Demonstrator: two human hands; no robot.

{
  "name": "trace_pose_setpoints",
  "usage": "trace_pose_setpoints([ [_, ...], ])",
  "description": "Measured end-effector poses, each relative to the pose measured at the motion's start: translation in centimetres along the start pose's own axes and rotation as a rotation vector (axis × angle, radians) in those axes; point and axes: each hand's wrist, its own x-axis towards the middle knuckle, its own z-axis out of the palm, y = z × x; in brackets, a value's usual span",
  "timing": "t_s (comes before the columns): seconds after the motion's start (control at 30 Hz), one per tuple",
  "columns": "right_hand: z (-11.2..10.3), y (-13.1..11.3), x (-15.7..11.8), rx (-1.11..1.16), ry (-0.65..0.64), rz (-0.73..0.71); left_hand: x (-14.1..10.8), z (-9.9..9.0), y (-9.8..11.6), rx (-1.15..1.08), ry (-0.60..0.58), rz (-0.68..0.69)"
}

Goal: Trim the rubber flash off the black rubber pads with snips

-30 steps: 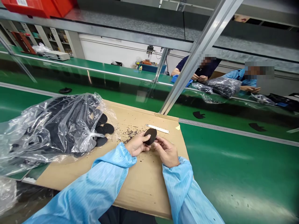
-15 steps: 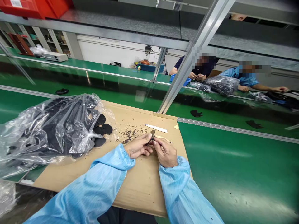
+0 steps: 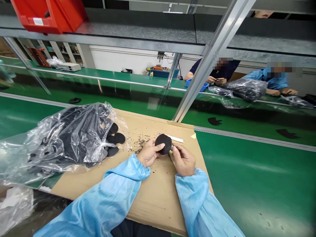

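Observation:
A round black disc point(image 3: 163, 144) is pinched between the thumb and fingers of my left hand point(image 3: 149, 153), its flat face turned up toward the camera. At the disc's right edge, my right hand point(image 3: 183, 159) has its fingers closed; what they grip, if anything, is too small to tell. Behind the disc lies a white strip-like tool point(image 3: 175, 138) on the cardboard point(image 3: 158, 194). Small black crumbs point(image 3: 140, 143) are scattered left of the disc. More black discs point(image 3: 119, 138) spill beside a clear plastic bag point(image 3: 71, 138) full of dark pieces.
A metal post point(image 3: 197, 77) rises behind the cardboard from the green table point(image 3: 256, 177). Dark flat pieces point(image 3: 214, 121) lie beyond on the right. A red bin point(image 3: 49, 16) sits on the overhead shelf. Two people work across the bench near plastic bags point(image 3: 247, 88).
The disc has turned from nearly edge-on to showing its broad face. The whole view has shifted, so the bench and both hands appear farther right. The white tool is now partly covered.

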Motion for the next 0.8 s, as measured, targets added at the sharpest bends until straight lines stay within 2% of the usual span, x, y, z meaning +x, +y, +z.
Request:
trace_pose_setpoints([
  [0.07, 0.1, 0.8, 0.1, 0.004, 0.085, 0.066, 0.3, 0.0, -0.1, -0.016, 0.064, 0.078],
  [0.13, 0.2, 1.2, 0.3, -0.019, 0.106, 0.095, 1.0, -0.2, -0.1, 0.025, 0.147, 0.168],
  [0.2, 0.2, 1.4, 0.4, -0.056, 0.089, 0.077, 2.5, -0.4, 0.6, 0.23, 0.264, 0.274],
  [0.3, 0.1, 1.0, 0.6, -0.091, 0.058, 0.017, 6.1, -0.4, 4.1, 0.852, 0.427, 0.457],
  [0.43, 0.1, 0.5, 0.7, -0.085, 0.008, -0.017, 10.6, 0.2, 10.5, 1.159, 0.452, 0.641],
  [0.5, 0.1, 0.4, 0.7, -0.082, -0.012, -0.015, 11.5, 0.4, 11.7, 1.473, 0.449, 0.7],
  [0.57, 0.1, 0.4, 0.7, -0.078, -0.023, -0.006, 11.0, 0.4, 11.1, 1.698, 0.398, 0.676],
  [0.6, 0.0, 0.4, 0.7, -0.077, -0.027, 0.0, 10.2, 0.3, 10.2, 1.739, 0.354, 0.636],
  [0.7, 0.0, 0.5, 0.7, -0.083, -0.039, 0.01, 6.3, -0.2, 6.8, 1.729, 0.212, 0.501],
  [0.8, 0.0, 0.6, 0.8, -0.09, -0.043, 0.025, 1.7, -0.5, 4.0, 1.636, 0.119, 0.446],
])
